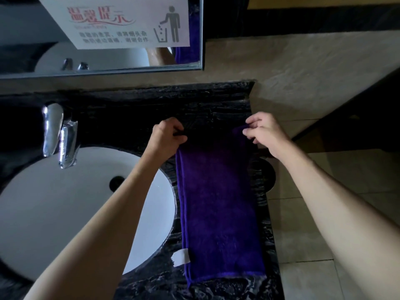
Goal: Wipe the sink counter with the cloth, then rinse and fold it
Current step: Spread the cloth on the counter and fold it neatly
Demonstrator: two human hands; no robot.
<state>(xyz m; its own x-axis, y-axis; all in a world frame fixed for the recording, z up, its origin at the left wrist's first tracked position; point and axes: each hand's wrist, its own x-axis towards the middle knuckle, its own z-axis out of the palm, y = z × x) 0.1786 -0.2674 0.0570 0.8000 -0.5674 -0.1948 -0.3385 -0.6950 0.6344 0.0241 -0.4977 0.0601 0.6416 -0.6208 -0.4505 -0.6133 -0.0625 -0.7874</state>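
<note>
Cloth (218,204) lay flat in a long purple strip on the dark stone counter (207,100), just to the right of the white sink (54,202). Its near end reached close to the front edge of the counter, and a small white tag (181,256) stuck out on its left side.

The left hand (166,136) was closed in a pinch on the far left corner of the cloth. The right hand (263,131) pinched the far right corner between thumb and fingers, with the other fingers curled in loosely. Both corners were lifted a little off the counter.

The cloth looked soft and floppy, like a fluffy towel. It seemed to be doubled over already, so folding was likely the step in hand. If it had been rinsed it was probably damp, so it would feel a bit heavy and would cling to the stone. It would not break or slip away. The corners were the best places to hold, because then the edge stayed straight and the fold could line up with the near end. Holding it in the middle would have made it bunch up.

A shiny tap (60,135) stood behind the sink.
</note>
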